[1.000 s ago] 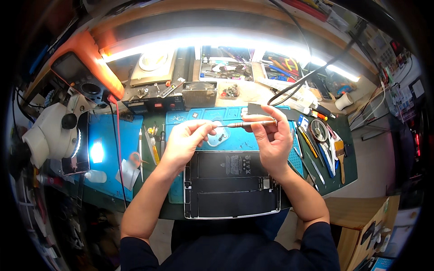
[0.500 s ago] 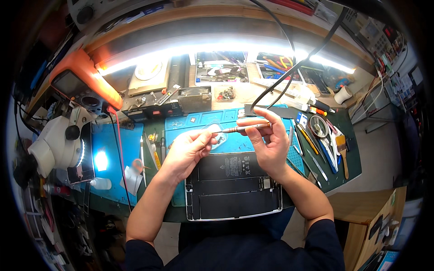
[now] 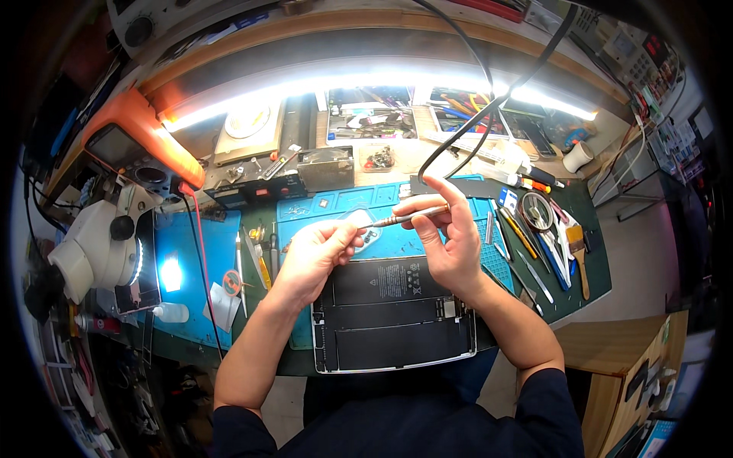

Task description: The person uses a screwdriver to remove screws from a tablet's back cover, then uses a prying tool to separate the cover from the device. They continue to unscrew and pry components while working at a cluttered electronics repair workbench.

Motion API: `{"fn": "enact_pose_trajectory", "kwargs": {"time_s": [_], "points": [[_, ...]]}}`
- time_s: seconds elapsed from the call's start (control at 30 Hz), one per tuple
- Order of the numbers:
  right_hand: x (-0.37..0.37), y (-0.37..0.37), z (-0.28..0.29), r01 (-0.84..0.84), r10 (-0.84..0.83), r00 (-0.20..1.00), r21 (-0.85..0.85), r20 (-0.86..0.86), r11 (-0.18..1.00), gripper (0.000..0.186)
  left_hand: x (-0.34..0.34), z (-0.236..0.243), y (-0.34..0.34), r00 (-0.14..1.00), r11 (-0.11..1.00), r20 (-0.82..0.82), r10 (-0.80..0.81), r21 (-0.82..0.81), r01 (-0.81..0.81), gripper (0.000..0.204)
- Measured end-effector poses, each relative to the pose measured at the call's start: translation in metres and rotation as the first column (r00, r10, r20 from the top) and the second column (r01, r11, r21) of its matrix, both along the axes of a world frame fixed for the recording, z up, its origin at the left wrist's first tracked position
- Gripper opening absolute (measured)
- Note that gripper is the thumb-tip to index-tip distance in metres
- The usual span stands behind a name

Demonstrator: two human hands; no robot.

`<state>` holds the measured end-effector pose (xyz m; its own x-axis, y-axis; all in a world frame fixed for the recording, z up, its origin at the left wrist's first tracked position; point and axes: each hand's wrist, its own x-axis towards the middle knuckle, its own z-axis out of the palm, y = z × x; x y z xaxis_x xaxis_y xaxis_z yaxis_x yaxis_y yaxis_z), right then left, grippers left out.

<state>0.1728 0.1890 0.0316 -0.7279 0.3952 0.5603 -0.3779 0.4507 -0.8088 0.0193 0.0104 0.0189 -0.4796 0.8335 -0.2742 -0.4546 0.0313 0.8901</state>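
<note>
A slim precision screwdriver [image 3: 408,217] is held level between my two hands, above the far edge of an opened tablet [image 3: 405,349]. My right hand [image 3: 452,248] has its handle between thumb and fingers, with the index finger raised off it. At the screwdriver's tip my left hand [image 3: 319,250] is closed in a pinch; the fingers hide the very end and anything small there. The tablet lies with black battery cells and a metal-covered board showing. Partly behind the left fingers sits a small clear dish [image 3: 372,236] with tiny parts, on a blue work mat [image 3: 298,210].
An orange multimeter [image 3: 145,145] and a white microscope [image 3: 95,244] stand at the left. Tweezers, a brush [image 3: 578,252] and a tape roll [image 3: 538,211] lie to the right. Black cables [image 3: 496,99] hang overhead. Parts trays [image 3: 372,114] stand under a bright light strip.
The right hand and screwdriver have shifted very slightly left, and the right index finger is a little higher. The left hand keeps its pinch; the tablet stays in place.
</note>
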Motion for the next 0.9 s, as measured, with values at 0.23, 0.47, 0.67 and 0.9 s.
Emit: {"fn": "enact_pose_trajectory", "kwargs": {"time_s": [0.23,0.47,0.67,0.9], "points": [[0.002,0.003,0.001,-0.021,0.018,0.999,0.096,0.036,0.995,0.055,0.002,-0.001,0.001,0.993,0.998,-0.114,0.016,-0.064,-0.023,0.026],[0.000,0.003,-0.001,0.058,-0.056,0.998,0.109,-0.016,0.992,0.056,0.003,0.001,0.001,0.995,0.999,-0.096,0.014,-0.050,-0.019,0.026],[0.000,0.003,-0.003,0.082,-0.079,0.996,0.074,-0.041,0.994,0.054,0.005,0.005,0.004,0.999,0.999,-0.032,0.018,-0.043,-0.019,0.031],[0.000,0.003,-0.002,0.079,-0.077,0.996,0.040,-0.040,0.996,0.054,0.012,0.002,0.006,0.949,0.993,-0.297,0.110,0.075,-0.091,0.026]]}}
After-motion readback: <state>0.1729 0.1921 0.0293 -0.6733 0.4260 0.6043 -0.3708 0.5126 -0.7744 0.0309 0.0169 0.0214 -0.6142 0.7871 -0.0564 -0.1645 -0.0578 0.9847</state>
